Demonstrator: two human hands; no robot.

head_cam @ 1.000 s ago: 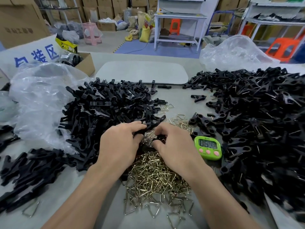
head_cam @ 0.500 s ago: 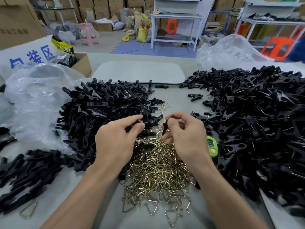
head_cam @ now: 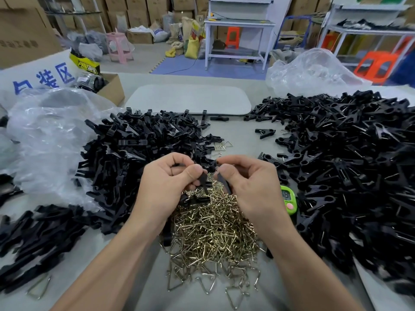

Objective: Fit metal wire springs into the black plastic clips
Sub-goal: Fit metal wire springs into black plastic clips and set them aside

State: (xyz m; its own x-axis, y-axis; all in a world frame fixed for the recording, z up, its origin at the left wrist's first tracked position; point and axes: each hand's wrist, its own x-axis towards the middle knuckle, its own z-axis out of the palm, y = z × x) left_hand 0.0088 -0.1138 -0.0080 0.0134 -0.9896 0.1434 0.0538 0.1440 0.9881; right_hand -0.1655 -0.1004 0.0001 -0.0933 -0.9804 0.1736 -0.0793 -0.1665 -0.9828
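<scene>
Left hand [head_cam: 166, 187]: grip pinched on black clip half [head_cam: 204, 182], long axis near upright, lower tip pointing down at spring pile [head_cam: 213, 234]. Right hand [head_cam: 249, 187]: grip pinched on second clip half [head_cam: 224, 184], slanted, lower end down-right. Both halves held just above springs; upper ends close, contact unclear. Clip heap [head_cam: 134, 149] on counter [head_cam: 238, 135] left, finished heap [head_cam: 348, 164] right. Green timer [head_cam: 288, 199] beside right hand, partly hidden.

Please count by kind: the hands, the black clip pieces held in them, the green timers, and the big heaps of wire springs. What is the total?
Hands: 2 (left hand, right hand)
Held black clip pieces: 2 (left clip piece, right clip piece)
Green timer: 1
Heap of wire springs: 1
Total: 6
</scene>
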